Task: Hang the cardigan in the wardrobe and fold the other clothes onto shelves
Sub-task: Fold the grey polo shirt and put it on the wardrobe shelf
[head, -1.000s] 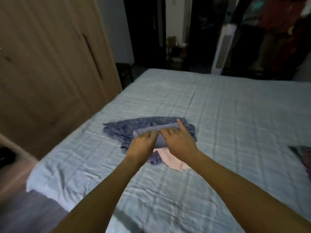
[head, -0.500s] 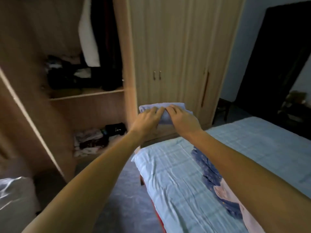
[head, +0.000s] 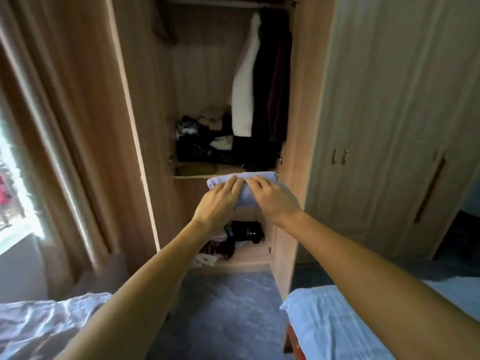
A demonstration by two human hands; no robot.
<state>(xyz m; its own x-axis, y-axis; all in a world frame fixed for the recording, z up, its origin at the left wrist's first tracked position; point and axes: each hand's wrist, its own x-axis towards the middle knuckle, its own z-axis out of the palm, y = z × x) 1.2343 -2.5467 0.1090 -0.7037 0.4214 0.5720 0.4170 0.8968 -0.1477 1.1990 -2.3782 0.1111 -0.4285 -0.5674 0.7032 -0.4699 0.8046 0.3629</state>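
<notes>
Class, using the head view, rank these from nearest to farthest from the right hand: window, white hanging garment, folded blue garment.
1. Folded blue garment, gripped by the right hand.
2. White hanging garment, above, inside the wardrobe.
3. Window, far left.

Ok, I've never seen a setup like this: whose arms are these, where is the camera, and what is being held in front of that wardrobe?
There is no machine here: the grip is just a person's two bare hands. Every picture comes from one wide-angle camera worn on the person's head, looking forward and down, so the arms reach in from below. The left hand and right hand hold a folded light-blue garment between them, in front of the open wardrobe, about level with its middle shelf. That shelf carries a pile of dark clothes. A white garment and dark garments hang above. More clothes lie on the lower shelf. A bed corner shows at lower right.
</notes>
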